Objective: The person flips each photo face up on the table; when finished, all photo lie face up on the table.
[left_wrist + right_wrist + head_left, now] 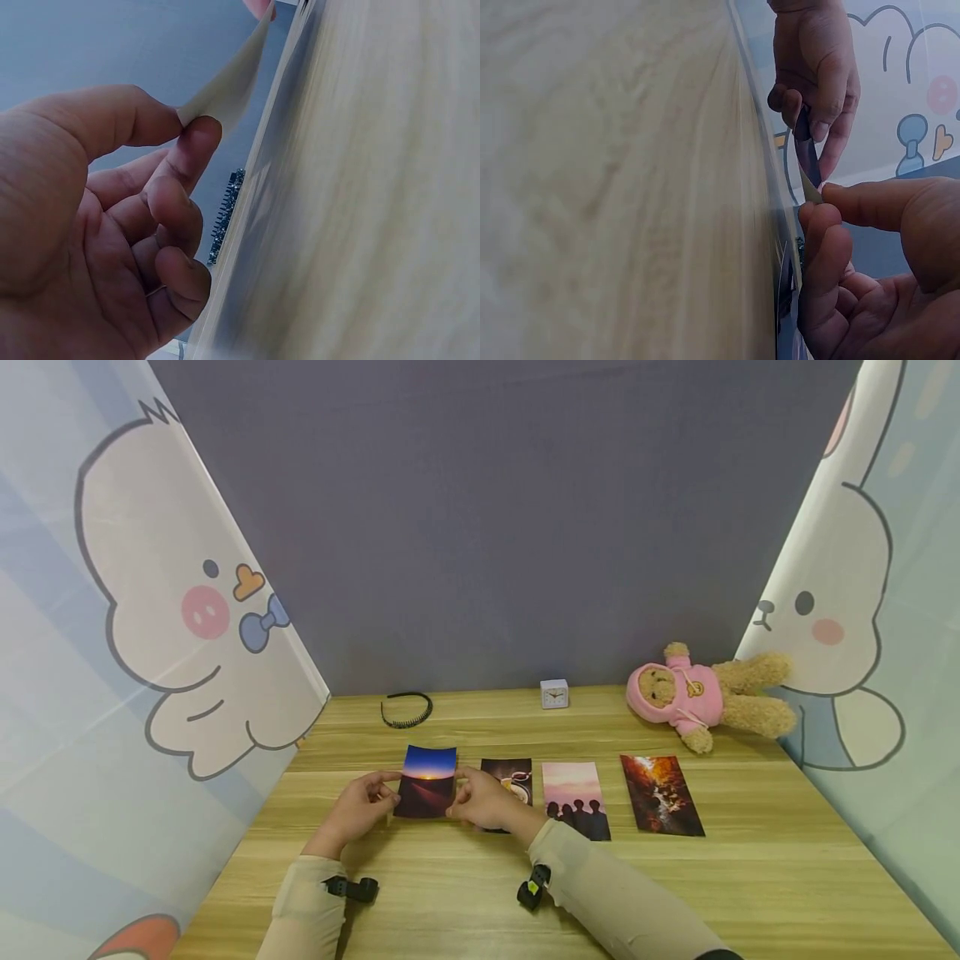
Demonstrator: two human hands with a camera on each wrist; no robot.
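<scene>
A photo print of a sunset under a deep blue sky [427,781] is held up by its two sides. My left hand [363,810] pinches its left edge between thumb and finger; in the left wrist view the pale back of the sunset photo [232,86] bends a little above the table. On the opposite edge, my right hand [483,797] pinches with thumb and finger. Just right of it lies a photo with a cup [510,770], partly covered by that hand. Beside that are a pink-sky photo with silhouettes [572,785] and an autumn stream photo [662,793].
Behind the photos, a black toothed headband [408,722] lies at the back left. A small white clock [554,694] stands by the grey back wall. At the back right, a teddy bear in a pink hoodie [697,693] lies on the wooden table [450,893].
</scene>
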